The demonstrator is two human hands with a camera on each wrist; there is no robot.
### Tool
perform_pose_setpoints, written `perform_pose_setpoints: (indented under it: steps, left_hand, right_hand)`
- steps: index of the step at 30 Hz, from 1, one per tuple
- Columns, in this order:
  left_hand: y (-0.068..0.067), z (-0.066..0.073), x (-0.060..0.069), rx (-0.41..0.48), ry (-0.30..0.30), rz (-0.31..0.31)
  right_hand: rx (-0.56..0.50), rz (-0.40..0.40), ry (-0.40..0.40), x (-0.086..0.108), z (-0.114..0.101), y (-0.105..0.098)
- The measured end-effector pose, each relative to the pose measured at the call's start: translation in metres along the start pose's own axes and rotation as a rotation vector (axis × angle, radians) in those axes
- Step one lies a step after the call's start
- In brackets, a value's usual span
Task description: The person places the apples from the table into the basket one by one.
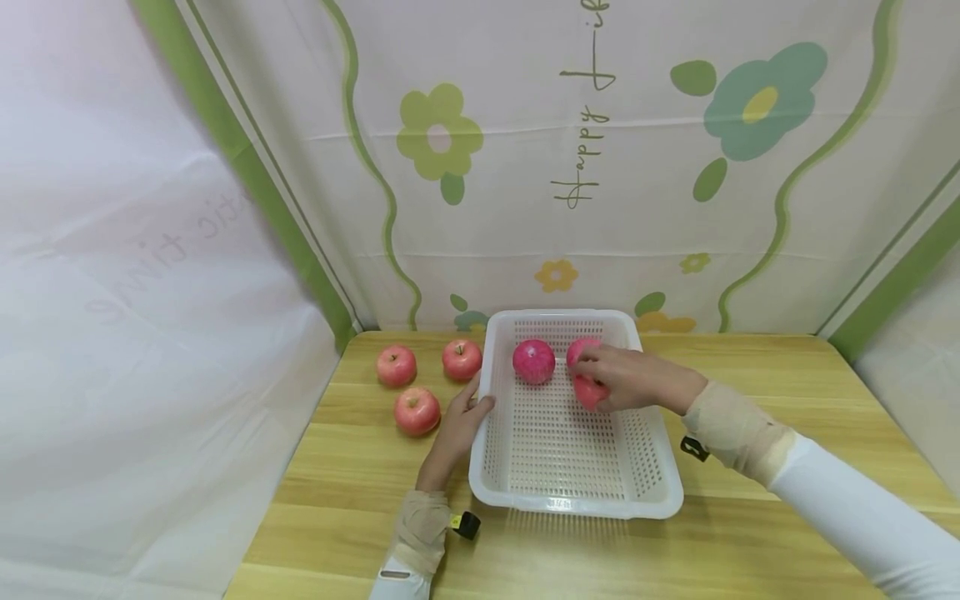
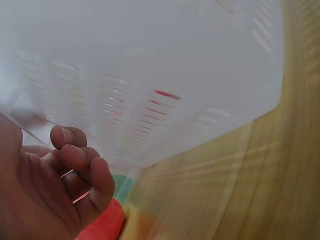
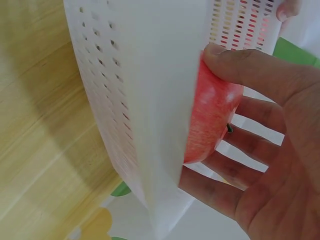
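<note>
A white plastic basket (image 1: 573, 504) with slotted sides stands on the wooden table. My left hand (image 1: 459, 425) holds its left rim, the thumb over the edge; the left wrist view shows the other fingers curled outside the wall (image 2: 200, 65). Inside the basket, my right hand (image 1: 626, 379) grips a red apple (image 1: 588, 393), thumb on one side and fingers round the other; its stem shows in the right wrist view, where the basket wall partly hides the apple (image 3: 212, 112). A deep pink round fruit (image 1: 534, 361) lies at the basket's back left. Another pink fruit (image 1: 581, 347) is partly behind my right hand.
Three red apples lie on the table left of the basket: one at the back left (image 1: 396, 366), one near the basket (image 1: 461, 360), one in front (image 1: 417, 411) near my left hand. A flower-printed curtain (image 1: 510, 208) hangs behind the table (image 1: 787, 533).
</note>
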State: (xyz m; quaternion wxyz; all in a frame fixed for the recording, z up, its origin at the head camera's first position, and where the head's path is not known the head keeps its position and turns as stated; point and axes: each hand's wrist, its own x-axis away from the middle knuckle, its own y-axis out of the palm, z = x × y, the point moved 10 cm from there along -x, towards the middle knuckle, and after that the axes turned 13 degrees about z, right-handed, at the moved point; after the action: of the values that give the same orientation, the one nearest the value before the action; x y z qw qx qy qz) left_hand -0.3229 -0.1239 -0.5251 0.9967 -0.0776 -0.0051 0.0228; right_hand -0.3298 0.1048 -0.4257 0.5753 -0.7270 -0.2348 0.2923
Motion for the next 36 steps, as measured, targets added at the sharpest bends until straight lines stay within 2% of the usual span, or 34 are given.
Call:
perform_pose_setpoints:
  steps: [6, 17, 36]
  left_hand:
    - [0.0, 0.0, 0.001, 0.002, 0.0, 0.003]
    - [0.001, -0.001, -0.002, 0.035, 0.016, 0.003]
    - [0.0, -0.003, -0.002, -0.004, 0.009, 0.008]
  right_hand:
    - [-0.013, -0.042, 0.017, 0.0, 0.004, 0.009]
    - [0.001, -0.056, -0.009, -0.003, 0.004, 0.017]
    - [0.015, -0.141, 0.035, -0.005, 0.002, 0.034]
